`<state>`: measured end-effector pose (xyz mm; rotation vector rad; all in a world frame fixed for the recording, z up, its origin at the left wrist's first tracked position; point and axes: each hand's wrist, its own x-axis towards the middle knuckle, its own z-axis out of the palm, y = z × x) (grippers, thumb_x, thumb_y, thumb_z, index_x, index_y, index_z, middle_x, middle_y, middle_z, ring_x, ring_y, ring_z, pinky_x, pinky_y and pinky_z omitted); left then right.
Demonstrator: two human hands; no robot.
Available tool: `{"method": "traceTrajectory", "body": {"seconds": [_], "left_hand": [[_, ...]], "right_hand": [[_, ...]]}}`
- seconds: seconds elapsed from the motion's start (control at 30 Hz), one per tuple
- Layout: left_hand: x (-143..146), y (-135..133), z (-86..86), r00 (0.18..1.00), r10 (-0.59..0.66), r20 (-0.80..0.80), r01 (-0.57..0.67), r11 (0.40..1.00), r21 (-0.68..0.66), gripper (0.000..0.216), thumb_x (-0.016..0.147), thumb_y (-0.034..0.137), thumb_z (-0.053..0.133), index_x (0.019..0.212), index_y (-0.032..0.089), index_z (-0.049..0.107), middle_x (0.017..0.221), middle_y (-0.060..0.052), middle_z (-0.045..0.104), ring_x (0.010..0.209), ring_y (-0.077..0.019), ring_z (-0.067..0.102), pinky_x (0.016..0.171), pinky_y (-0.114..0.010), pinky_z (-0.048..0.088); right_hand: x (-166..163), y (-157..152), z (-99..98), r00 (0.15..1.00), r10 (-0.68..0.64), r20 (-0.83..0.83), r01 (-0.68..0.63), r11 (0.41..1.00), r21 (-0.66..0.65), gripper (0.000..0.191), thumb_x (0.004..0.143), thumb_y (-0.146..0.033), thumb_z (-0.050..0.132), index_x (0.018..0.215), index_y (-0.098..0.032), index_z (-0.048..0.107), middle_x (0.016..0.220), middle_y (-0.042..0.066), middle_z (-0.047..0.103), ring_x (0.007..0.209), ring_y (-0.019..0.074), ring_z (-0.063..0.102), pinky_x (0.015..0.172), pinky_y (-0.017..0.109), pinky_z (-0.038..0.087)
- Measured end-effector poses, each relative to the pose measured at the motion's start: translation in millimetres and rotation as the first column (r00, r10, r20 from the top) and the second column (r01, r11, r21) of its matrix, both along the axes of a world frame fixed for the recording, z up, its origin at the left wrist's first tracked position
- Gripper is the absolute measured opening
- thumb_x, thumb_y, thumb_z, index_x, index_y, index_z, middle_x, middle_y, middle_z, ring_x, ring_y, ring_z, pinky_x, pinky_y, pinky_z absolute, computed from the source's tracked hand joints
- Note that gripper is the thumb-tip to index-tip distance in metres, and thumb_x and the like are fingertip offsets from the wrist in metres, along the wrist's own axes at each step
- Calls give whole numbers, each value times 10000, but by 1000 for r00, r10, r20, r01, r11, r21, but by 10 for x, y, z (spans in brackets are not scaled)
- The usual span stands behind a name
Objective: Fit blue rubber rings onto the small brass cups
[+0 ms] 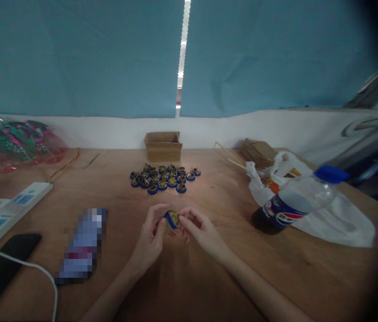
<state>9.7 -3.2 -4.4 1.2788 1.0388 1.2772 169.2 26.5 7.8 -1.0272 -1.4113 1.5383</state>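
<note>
With the held disc as the centre of the dial and twelve pointing away from the person, the left forearm comes in from about seven o'clock and the right forearm from between four and five. Both hands meet low over the wooden table (242,264), palms turned inward, wrists nearly straight. The left hand (151,230) lies at the nine o'clock side of the small blue-and-gold disc (172,219), its thumb upright against the near edge of the piece and its index finger arched above, reaching toward twelve. The other left fingers are partly hidden behind the disc. The right hand (199,226) is at three o'clock, thumb and index finger pinching the disc's rim, the remaining fingers curled beneath. So the disc sits between the two hands, gripped from both sides, its blue band slanting across the gold face

Straight ahead at twelve, well apart from the fingers, a cluster of similar blue-and-gold pieces (162,184) is spread on the table, with an open cardboard box (163,154) beyond it. Near three o'clock a cola bottle (286,210) lies tilted on a white plastic bag (346,228). At nine o'clock is a white power strip (37,192), and between eight and nine a blurred-out bluish object (83,246)
</note>
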Motion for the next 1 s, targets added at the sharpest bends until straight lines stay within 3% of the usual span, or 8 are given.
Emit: {"method": "traceTrajectory", "body": {"seconds": [0.23,0.53,0.83,1.0], "left_hand": [[13,14,24,998,-20,61,20,1000,6,119,942,283,461,1029,218,412,867,-3,653,719,-131,652,649,-260,537],[6,18,27,999,24,-30,-23,999,32,65,934,262,481,960,208,457,788,26,583,672,-99,571,636,-218,468],[9,52,-60,997,67,-33,-67,998,-2,112,923,313,485,943,204,468,1057,-63,625,905,-163,610,762,-274,481],[-37,93,-169,974,134,-184,-147,988,-54,155,907,353,492,936,201,491,887,-30,602,803,-166,606,665,-258,476]], "right_hand": [[11,6,34,999,27,-40,-28,999,-31,280,808,-443,642,854,-187,539,618,-67,550,441,62,499,415,185,417],[30,18,20,990,68,-121,-80,992,-98,295,791,-430,676,792,-187,509,570,-73,537,448,65,491,433,183,428],[39,44,24,998,-25,-52,21,997,-69,341,782,-494,661,767,-192,504,528,-69,524,432,75,471,418,187,399],[45,57,15,988,-150,-29,148,987,-64,367,772,-526,653,767,-200,484,515,-78,504,419,74,453,419,190,380]]}}
